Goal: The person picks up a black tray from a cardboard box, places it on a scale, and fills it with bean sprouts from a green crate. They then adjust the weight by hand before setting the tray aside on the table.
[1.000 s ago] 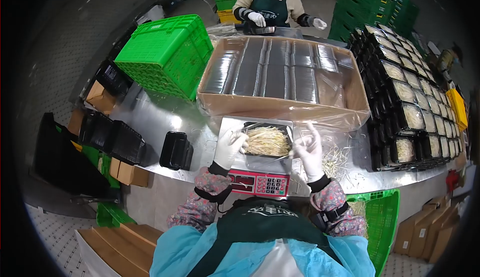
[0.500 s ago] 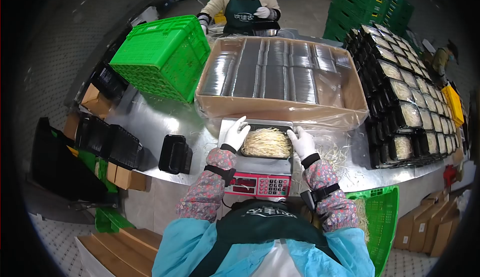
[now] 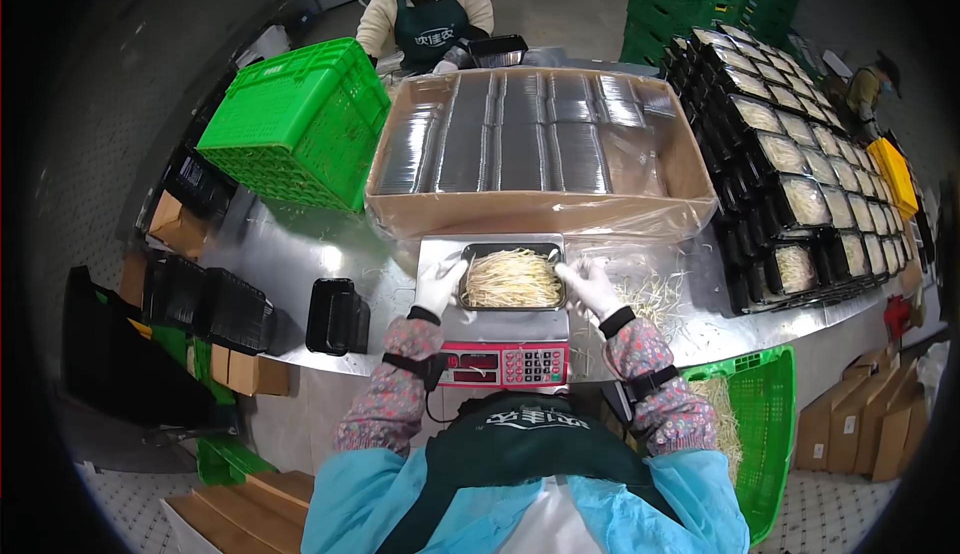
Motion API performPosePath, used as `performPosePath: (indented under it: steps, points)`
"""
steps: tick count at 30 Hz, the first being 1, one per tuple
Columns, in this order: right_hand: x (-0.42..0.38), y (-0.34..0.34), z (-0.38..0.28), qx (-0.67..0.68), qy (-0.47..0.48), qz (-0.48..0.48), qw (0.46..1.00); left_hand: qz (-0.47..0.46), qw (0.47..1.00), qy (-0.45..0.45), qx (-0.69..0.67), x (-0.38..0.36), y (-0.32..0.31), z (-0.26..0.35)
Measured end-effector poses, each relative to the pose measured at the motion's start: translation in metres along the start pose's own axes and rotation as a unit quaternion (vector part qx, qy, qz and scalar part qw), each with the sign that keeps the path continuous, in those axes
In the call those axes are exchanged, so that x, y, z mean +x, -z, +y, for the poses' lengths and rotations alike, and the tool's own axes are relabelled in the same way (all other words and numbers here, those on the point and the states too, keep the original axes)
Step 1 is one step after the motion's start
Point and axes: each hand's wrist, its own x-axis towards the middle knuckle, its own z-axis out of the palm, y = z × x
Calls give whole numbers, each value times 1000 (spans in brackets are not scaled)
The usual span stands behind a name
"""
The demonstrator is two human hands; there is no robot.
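Note:
A black tray of bean sprouts is over the steel pan of a scale with a pink keypad front. My left hand, in a white glove, pinches the tray's left rim. At the opposite side, the gloved fingers of my right hand are closed on the right rim. Pale loose sprouts are scattered on the steel table just beyond my right hand.
Behind the scale stands a cardboard box of stacked clear lids. A green crate is left of it, filled trays are piled right. Empty black trays sit at left; a green sprout crate stands low right. A co-worker is opposite.
My hands have shifted from the tray's upper corners and sprouts to its side rims. The camera view has turned slightly. The co-worker has leaned over, head lowered, with a hand at a black tray.

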Motion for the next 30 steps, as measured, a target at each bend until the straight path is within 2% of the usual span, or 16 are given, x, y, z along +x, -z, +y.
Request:
performPosePath:
  steps: [2, 5, 7, 10, 12, 14, 16, 18, 19, 20, 22, 23, 26, 27, 28, 30]
  points:
    - [-13, 4, 14, 51, -28, -97, 994, -88, 993, 49, -61, -38, 7, 9]
    - [-12, 4, 44, 186, -4, -107, 977, -133, 977, 63, -154, -57, -7, -7]
    - [-19, 8, 52, 211, 29, -97, 972, -108, 967, 26, -229, -60, -21, -10]
    - [-46, 23, 35, 226, 73, -73, 969, -155, 961, -22, -227, -59, -33, 1]
    - [-66, 45, 19, 93, 69, -63, 991, -164, 971, -38, -168, -68, -52, 22]
    - [-81, 72, 6, -23, 178, 40, 983, -224, 959, -44, -166, -61, -61, 23]
    - [-92, 101, 3, -145, 343, 107, 922, -271, 953, -29, -132, -73, -91, 39]
    - [-107, 124, 9, -195, 319, 51, 926, -344, 932, -40, -106, -67, -119, 28]
    - [-126, 134, -2, -138, 211, 52, 966, -347, 931, -41, -104, -69, -134, 32]
    - [-131, 149, 8, -140, 211, 69, 965, -342, 928, -66, -135, -71, -149, 36]
    - [-137, 183, 42, 27, 221, 197, 955, -335, 923, -67, -176, -93, -179, 65]
    - [-143, 202, 49, 23, 249, 308, 918, -354, 915, -84, -175, -94, -184, 67]
    - [-148, 276, 63, 226, 293, 485, 792, -386, 910, -94, -113, -80, -190, 58]
    - [-144, 309, 68, 219, 321, 526, 757, -387, 911, -106, -99, -84, -195, 60]
    - [-131, 335, 62, 178, 374, 609, 677, -384, 912, -105, -99, -85, -200, 60]
    - [-113, 391, 65, 137, 311, 665, 665, -369, 919, -129, -56, -86, -209, 59]
